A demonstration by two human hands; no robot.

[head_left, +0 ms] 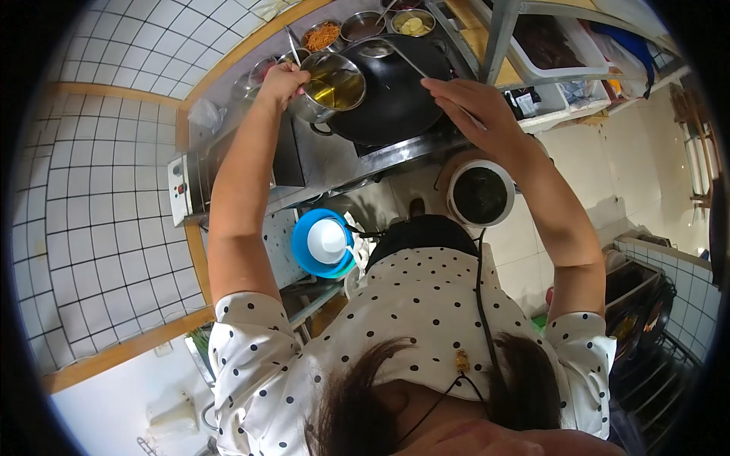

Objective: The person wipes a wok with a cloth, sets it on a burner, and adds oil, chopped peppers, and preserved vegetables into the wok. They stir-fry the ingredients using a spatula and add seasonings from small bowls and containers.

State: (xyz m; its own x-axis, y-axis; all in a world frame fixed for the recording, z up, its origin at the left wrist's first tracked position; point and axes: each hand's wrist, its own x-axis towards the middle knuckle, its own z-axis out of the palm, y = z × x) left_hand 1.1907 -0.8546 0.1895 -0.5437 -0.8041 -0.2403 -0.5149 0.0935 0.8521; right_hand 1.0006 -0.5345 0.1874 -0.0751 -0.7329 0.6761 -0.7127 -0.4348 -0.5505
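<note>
My left hand [281, 85] is closed on the rim or handle side of a metal pot [313, 112] with clear yellow oil [332, 91] in it. The pot is over the left edge of a large black wok [395, 102]. My right hand [475, 112] grips the long thin handle of a metal ladle [409, 64], its fingers stretched along the handle. The ladle's bowl is over the far side of the wok. No food shows on the wok's dark inner surface.
Behind the wok stand metal bowls of orange shreds [321, 36], brown liquid [362, 27] and yellow slices [414, 24]. A metal shelf [498, 45] rises at the right. Below the counter are a blue basin [302, 252] and a white-rimmed bucket [456, 199].
</note>
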